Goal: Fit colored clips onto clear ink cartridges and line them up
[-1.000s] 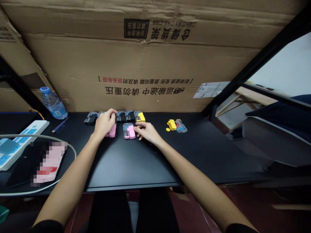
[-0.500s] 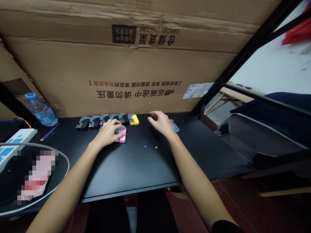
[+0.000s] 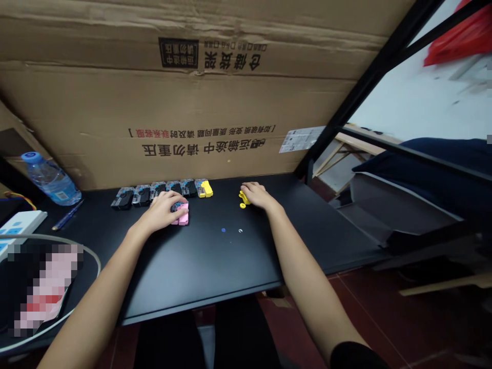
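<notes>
My left hand curls over a small pink-and-clear plastic case on the black tabletop, thumb against its near side. Part of the case lies hidden under the palm. To the right, my right hand is lowered to the table with fingertips bent over a yellow plastic part. Beside those fingers lies a small yellow ring. Behind the hands stands a row of several black-and-clear cases, ending in a yellow-and-clear case.
A blue disc and a small white piece lie between my forearms. At the left are a water bottle, a pen, a power strip and a looped cable. A cardboard sheet walls off the back.
My right hand has come down and its fingers have closed in on yellow pieces, which now show. The clear piece beside that wrist is now hidden. My left hand stays on the pink-and-clear case.
</notes>
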Tool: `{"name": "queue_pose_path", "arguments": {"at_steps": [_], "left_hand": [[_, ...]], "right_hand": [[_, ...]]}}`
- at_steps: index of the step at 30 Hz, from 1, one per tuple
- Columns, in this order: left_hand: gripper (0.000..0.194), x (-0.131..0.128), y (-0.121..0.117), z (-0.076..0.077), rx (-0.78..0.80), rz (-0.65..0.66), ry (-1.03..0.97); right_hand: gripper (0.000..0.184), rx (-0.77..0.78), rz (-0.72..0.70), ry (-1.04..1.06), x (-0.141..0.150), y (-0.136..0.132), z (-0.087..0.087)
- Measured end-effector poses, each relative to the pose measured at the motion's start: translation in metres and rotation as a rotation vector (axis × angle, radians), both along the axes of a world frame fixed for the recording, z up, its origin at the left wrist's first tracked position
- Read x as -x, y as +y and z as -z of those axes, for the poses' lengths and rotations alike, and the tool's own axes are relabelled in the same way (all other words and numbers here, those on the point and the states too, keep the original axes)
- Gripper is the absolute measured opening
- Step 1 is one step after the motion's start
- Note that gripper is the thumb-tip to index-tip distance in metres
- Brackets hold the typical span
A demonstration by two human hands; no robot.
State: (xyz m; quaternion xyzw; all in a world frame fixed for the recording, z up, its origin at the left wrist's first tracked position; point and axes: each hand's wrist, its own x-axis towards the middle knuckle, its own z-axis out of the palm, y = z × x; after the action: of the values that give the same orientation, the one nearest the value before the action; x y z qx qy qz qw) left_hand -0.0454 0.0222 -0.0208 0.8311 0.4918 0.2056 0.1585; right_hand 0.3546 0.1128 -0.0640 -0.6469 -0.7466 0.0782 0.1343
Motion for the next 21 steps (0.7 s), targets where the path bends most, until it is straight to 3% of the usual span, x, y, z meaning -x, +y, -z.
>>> {"name": "queue_pose_path", "arguments": {"at_steps": [5,9,12,16,18,21], "left_hand": [[0.035,-0.001,-0.001,-0.003,0.014,-0.021,0.025],[0.037,-0.001,-0.001,-0.004,0.023,-0.012,0.025],[0.039,0.000,-0.001,-0.003,0.022,-0.009,0.022],[0.038,0.001,0.000,-0.002,0.009,-0.021,0.031],[0.038,0.001,0.000,-0.001,0.005,-0.021,0.029],[0.038,0.000,0.000,-0.001,0.008,-0.020,0.024]], "right_hand": [[0.057,0.048,-0.001,0.053,0.034,-0.013,-0.002],[0.053,0.055,-0.083,0.115,0.052,-0.020,-0.011],[0.048,0.027,-0.106,0.270,0.041,-0.019,-0.023],[0.045,-0.120,0.077,0.472,0.004,-0.019,-0.040],[0.047,-0.049,0.145,0.441,-0.009,-0.021,-0.043],[0.057,0.154,0.103,0.348,-0.013,-0.023,-0.041]]}}
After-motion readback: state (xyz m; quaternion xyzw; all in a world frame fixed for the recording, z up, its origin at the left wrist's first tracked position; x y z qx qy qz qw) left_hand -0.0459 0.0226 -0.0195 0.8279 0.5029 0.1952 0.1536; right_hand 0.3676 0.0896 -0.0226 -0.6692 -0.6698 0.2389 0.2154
